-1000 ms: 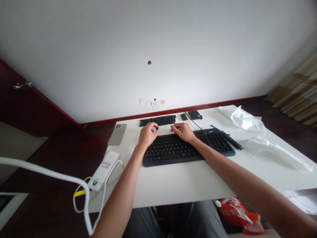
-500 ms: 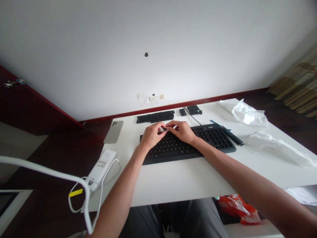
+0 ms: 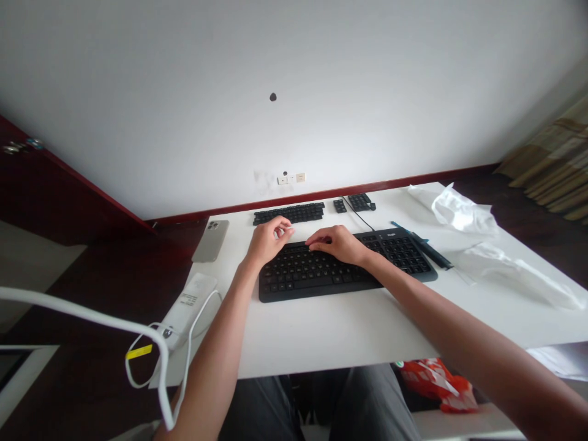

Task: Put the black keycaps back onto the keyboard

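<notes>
A white desk [image 3: 312,343] stretches out before the person, with a black keyboard [image 3: 316,278] lying flat near its middle. A broad strip of white desktop runs between the keyboard's near edge and the front edge of the desk; a narrower strip separates its far edge from a block of black keycaps [image 3: 289,213] in rows near the desk's back edge. Two smaller keycap groups [image 3: 359,202] sit to the right of that block, also close to the back edge. A gray phone [image 3: 211,241] lies camera side up along the left edge, and a white power strip [image 3: 189,300] lies near the front left corner, a white cord looping beside it.

On the right, white plastic bags [image 3: 463,208] lie crumpled; their contents cannot be made out. Below the desk's front edge, a red plastic bag [image 3: 436,380] is partly visible, its contents likewise unclear.

The keyboard's long axis runs from side to side, the right end slightly farther off. Its number pad is at the right, and a dark brush-like tool [image 3: 432,252] slants just beside that end.

The left hand [image 3: 267,240] is above the keyboard's far left part, fingers curled, thumb and forefinger near each other. The right hand [image 3: 337,243] is over the far middle, thumb and forefinger drawn together; whether either grips something cannot be told.
</notes>
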A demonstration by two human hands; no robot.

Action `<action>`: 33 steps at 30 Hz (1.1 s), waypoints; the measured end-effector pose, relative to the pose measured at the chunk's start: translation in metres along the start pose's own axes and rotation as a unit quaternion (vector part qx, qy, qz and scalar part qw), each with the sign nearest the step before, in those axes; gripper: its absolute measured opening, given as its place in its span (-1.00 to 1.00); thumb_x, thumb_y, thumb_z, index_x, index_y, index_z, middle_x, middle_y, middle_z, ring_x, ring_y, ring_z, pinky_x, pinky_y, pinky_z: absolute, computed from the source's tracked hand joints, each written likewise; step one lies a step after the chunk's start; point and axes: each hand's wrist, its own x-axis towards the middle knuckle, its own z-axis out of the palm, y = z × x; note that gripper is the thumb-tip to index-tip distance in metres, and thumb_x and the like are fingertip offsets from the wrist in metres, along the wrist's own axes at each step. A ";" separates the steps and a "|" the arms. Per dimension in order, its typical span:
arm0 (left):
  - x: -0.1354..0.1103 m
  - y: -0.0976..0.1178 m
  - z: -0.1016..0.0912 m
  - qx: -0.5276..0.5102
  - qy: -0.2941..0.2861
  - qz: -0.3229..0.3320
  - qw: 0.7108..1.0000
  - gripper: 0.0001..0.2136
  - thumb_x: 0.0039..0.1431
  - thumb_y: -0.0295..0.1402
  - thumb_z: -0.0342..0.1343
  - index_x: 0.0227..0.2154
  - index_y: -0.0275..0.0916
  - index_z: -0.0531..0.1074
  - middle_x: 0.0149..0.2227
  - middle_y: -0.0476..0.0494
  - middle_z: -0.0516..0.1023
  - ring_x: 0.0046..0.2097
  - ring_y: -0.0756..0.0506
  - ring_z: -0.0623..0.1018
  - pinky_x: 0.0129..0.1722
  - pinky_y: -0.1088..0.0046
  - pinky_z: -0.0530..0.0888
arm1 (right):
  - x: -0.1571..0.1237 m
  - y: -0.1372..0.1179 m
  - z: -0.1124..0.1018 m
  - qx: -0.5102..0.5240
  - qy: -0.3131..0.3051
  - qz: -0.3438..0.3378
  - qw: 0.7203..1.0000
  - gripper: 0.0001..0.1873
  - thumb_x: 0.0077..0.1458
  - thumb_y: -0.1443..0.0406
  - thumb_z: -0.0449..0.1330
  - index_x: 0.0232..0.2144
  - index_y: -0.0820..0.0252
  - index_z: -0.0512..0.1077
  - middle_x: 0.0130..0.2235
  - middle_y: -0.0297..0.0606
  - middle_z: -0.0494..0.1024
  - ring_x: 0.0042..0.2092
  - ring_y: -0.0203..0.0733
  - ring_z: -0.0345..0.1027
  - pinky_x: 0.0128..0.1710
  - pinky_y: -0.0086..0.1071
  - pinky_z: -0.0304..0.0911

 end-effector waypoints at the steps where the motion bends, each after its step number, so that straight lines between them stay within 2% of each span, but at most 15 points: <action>1: 0.001 -0.008 0.000 0.006 0.020 -0.009 1.000 -0.83 0.31 -0.21 0.12 -0.21 -0.16 0.53 -0.25 -0.06 0.66 -0.31 -0.01 0.56 -0.22 0.48 0.44 | -0.002 -0.005 0.001 -0.013 -0.014 -0.010 1.000 -0.84 0.18 0.20 0.31 -0.24 0.05 0.68 -0.22 -0.30 0.71 -0.18 -0.08 0.57 -0.12 -0.28 0.40; 6: 0.005 -0.048 0.008 -0.001 0.077 -0.080 0.994 -0.86 0.26 -0.28 0.10 -0.30 -0.18 0.53 -0.37 -0.04 0.63 -0.35 -0.02 0.55 -0.25 0.49 0.43 | -0.009 -0.024 0.012 -0.040 -0.092 -0.037 0.994 -0.85 0.20 0.21 0.31 -0.26 0.05 0.69 -0.21 -0.28 0.70 -0.20 -0.09 0.55 -0.19 -0.32 0.37; 10: 0.006 -0.061 0.014 -0.036 0.091 -0.107 0.989 -0.85 0.24 -0.27 0.10 -0.32 -0.19 0.52 -0.41 -0.02 0.62 -0.37 -0.02 0.54 -0.28 0.50 0.41 | -0.011 -0.030 0.016 -0.060 -0.141 -0.026 0.988 -0.86 0.20 0.24 0.30 -0.26 0.09 0.69 -0.23 -0.30 0.70 -0.24 -0.15 0.53 -0.23 -0.37 0.32; 15: 0.007 -0.063 0.016 -0.043 0.089 -0.106 0.990 -0.85 0.23 -0.26 0.10 -0.33 -0.18 0.51 -0.43 -0.01 0.60 -0.39 -0.02 0.52 -0.31 0.50 0.39 | -0.012 -0.034 0.016 -0.068 -0.154 -0.003 0.986 -0.87 0.18 0.26 0.31 -0.27 0.11 0.68 -0.25 -0.32 0.70 -0.27 -0.20 0.52 -0.24 -0.41 0.32; 25: 0.006 -0.061 0.016 -0.029 0.086 -0.119 0.989 -0.85 0.23 -0.26 0.10 -0.34 -0.18 0.53 -0.41 -0.02 0.61 -0.38 -0.03 0.52 -0.29 0.49 0.40 | -0.014 -0.036 0.022 -0.105 -0.155 -0.021 0.982 -0.89 0.18 0.32 0.28 -0.31 0.14 0.65 -0.27 -0.32 0.69 -0.25 -0.22 0.50 -0.23 -0.42 0.28; 33: 0.007 -0.061 0.015 -0.015 0.085 -0.127 0.988 -0.85 0.22 -0.27 0.11 -0.34 -0.17 0.53 -0.40 -0.03 0.61 -0.35 -0.04 0.54 -0.27 0.49 0.41 | -0.012 -0.037 0.028 -0.111 -0.159 0.029 0.981 -0.91 0.17 0.32 0.29 -0.33 0.15 0.63 -0.34 -0.35 0.65 -0.29 -0.24 0.49 -0.27 -0.45 0.25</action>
